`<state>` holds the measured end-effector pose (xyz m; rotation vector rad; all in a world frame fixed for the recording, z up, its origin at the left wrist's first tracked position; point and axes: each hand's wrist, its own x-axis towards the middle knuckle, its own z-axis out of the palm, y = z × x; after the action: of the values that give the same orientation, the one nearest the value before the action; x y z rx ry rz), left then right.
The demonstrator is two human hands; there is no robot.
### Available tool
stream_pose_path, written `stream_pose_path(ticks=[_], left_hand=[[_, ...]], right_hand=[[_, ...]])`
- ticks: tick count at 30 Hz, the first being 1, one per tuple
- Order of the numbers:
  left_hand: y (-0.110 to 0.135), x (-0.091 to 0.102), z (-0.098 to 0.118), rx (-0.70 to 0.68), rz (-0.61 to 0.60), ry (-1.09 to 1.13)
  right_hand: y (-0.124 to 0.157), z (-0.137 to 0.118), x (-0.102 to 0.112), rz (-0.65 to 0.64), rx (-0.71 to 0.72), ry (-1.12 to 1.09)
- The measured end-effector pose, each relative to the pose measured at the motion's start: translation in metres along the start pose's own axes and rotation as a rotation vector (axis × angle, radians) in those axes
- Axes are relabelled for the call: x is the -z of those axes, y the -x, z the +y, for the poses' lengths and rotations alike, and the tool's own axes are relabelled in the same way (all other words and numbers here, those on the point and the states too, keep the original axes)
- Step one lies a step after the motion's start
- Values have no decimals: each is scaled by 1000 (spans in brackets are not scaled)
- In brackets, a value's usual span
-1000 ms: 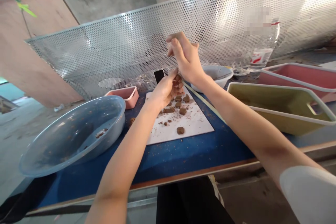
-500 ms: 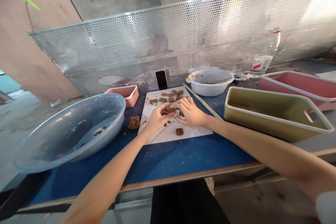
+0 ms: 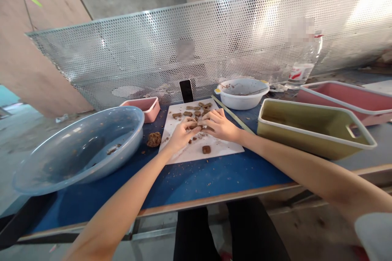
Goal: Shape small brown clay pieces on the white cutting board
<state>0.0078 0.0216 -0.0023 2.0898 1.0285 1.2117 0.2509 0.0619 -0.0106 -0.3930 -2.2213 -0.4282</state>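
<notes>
Over a white board [image 3: 177, 157], both hands meet around a brown lump that looks like clay [image 3: 198, 127]. My left hand [image 3: 181, 133] has its thumb and fingers closed on the lump's left side. From the right, my right hand [image 3: 221, 125] curls its fingers over the same lump, hiding much of it. Behind the hands lie several short brown clay pieces [image 3: 188, 113], with small crumbs around. A squarish brown block [image 3: 206, 149] rests alone near the board's front edge. Beside the board on the left sits a rough round clay ball [image 3: 154, 139].
A large blue basin [image 3: 134, 130] stands left, near a small pink box [image 3: 154, 110]. A phone [image 3: 186, 91] leans at the back. Right are a pale strip [image 3: 234, 116], a white basin [image 3: 243, 102], a green bin [image 3: 306, 140], a pink bin [image 3: 376, 118] and a bottle [image 3: 301, 71].
The fingers of both hands have closed in further around the clay lump, so less of it shows. The whole view has shifted slightly.
</notes>
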Motion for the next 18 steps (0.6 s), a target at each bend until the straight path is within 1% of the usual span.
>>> stream_pose_path(ticks=[3, 8, 12, 18], left_hand=[[1, -1, 6, -4, -9, -26], [3, -5, 10, 62, -12, 8], [1, -3, 9, 88, 9, 66], [-1, -1, 11, 129, 22, 92]], right_hand=[[-1, -2, 1, -32, -52, -19], [-2, -5, 1, -89, -85, -79], [-1, -5, 1, -70, -107, -75], [-5, -6, 4, -8, -85, -63]])
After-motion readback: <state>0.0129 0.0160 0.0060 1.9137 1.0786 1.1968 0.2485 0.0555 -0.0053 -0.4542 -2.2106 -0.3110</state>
